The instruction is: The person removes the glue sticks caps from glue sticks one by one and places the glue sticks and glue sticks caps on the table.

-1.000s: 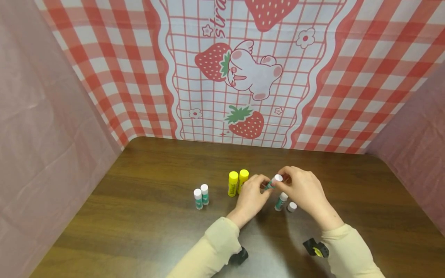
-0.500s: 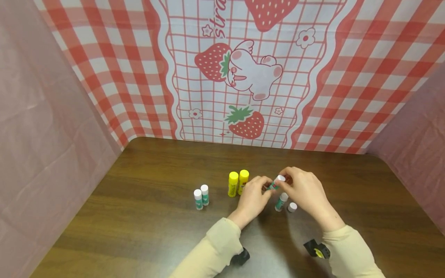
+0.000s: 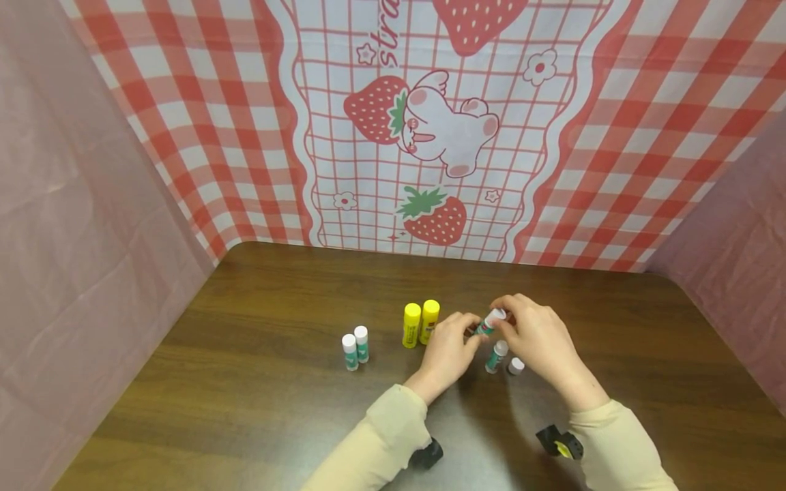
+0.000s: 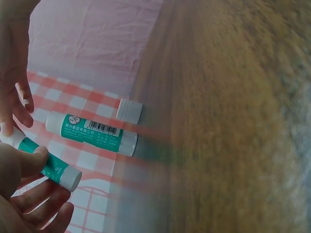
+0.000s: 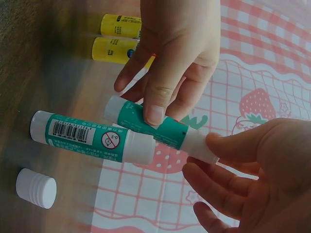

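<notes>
My left hand (image 3: 447, 349) pinches the green-labelled body of a glue stick (image 5: 138, 119), which hangs tilted above the table. The fingers and thumb of my right hand (image 3: 542, 339) pinch the white top end of that same stick. Just below them, a second green glue stick (image 5: 87, 135) stands upright on the table; its narrower whitish top appears uncapped. Beside it sits a loose white cap (image 5: 36, 188). Whether the held stick's white end is a cap or bare tube I cannot tell.
Two yellow glue sticks (image 3: 411, 326) stand upright right beside my left hand. Farther left are two small green glue sticks (image 3: 351, 352) with white caps. A checked strawberry cloth (image 3: 442, 123) hangs behind the brown wooden table (image 3: 276, 293).
The held glue stick has shifted slightly to the right, and more of its white end shows between my right fingers. My left hand has edged right too. The standing sticks have stayed put.
</notes>
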`<state>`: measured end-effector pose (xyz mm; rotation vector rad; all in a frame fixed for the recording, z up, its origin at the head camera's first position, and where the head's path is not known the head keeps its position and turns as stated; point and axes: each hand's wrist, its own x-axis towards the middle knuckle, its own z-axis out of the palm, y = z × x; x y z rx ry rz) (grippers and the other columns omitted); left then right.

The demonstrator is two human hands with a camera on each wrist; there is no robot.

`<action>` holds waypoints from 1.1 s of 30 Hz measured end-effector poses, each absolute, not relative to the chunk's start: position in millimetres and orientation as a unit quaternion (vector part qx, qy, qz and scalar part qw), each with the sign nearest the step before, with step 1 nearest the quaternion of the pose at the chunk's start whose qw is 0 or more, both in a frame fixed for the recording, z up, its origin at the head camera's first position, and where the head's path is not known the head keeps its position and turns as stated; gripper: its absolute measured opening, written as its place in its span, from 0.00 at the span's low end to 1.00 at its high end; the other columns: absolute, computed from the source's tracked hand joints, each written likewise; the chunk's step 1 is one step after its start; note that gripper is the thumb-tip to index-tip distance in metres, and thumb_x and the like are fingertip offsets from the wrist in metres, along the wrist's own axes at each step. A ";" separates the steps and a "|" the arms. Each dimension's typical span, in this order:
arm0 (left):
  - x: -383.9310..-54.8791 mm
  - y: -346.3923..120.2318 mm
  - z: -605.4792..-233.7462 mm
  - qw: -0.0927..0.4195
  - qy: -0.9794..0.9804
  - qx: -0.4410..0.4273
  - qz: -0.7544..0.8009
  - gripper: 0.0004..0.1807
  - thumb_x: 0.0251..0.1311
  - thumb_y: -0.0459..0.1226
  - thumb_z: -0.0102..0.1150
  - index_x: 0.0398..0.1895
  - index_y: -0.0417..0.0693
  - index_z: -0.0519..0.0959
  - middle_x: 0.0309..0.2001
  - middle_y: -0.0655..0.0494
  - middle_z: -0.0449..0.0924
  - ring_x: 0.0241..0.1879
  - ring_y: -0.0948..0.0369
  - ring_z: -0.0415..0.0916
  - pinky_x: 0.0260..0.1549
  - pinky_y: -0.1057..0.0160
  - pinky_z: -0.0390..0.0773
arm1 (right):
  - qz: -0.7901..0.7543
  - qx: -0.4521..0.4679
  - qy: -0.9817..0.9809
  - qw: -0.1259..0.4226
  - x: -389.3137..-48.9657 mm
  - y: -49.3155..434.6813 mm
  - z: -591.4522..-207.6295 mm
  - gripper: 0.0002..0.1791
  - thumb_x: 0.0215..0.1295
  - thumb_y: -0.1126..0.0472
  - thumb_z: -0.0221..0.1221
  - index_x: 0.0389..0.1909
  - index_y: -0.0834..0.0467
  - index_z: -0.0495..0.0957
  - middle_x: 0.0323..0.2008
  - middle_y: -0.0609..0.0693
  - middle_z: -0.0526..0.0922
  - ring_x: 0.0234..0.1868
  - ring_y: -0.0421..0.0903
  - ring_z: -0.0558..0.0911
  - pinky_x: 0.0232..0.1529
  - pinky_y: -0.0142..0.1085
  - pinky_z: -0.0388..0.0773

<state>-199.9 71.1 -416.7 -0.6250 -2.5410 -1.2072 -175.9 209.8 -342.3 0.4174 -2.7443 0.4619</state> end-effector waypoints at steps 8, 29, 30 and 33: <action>-202.4 71.0 -419.0 0.126 -0.879 -0.218 -0.405 0.10 0.55 0.41 0.61 0.40 0.50 0.80 0.34 0.59 0.80 0.34 0.66 0.77 0.33 0.74 0.72 | 0.163 0.152 -0.959 0.175 -177.5 210.4 -344.7 0.11 0.52 0.69 0.60 0.39 0.61 0.78 0.33 0.55 0.79 0.22 0.45 0.74 0.22 0.39 0.69; -204.1 80.5 -422.2 0.075 -0.893 -0.221 -0.384 0.13 0.57 0.40 0.59 0.45 0.49 0.80 0.38 0.58 0.82 0.37 0.65 0.78 0.37 0.71 0.74 | 0.160 0.103 -0.971 0.146 -173.5 238.3 -359.1 0.13 0.54 0.68 0.59 0.42 0.63 0.76 0.34 0.57 0.80 0.27 0.51 0.79 0.26 0.46 0.72; -204.5 81.3 -422.8 0.072 -0.895 -0.220 -0.381 0.13 0.56 0.40 0.59 0.45 0.49 0.80 0.39 0.58 0.82 0.37 0.65 0.78 0.37 0.71 0.74 | 0.158 0.102 -0.972 0.138 -173.6 240.0 -360.6 0.13 0.54 0.67 0.59 0.42 0.63 0.76 0.33 0.57 0.81 0.28 0.51 0.79 0.26 0.46 0.72; -206.2 84.4 -424.8 0.061 -0.902 -0.216 -0.369 0.13 0.56 0.40 0.59 0.45 0.50 0.80 0.39 0.60 0.82 0.37 0.66 0.78 0.37 0.70 0.74 | 0.155 0.098 -0.976 0.118 -175.0 245.4 -366.1 0.12 0.53 0.67 0.60 0.40 0.63 0.76 0.31 0.56 0.81 0.28 0.51 0.80 0.25 0.46 0.72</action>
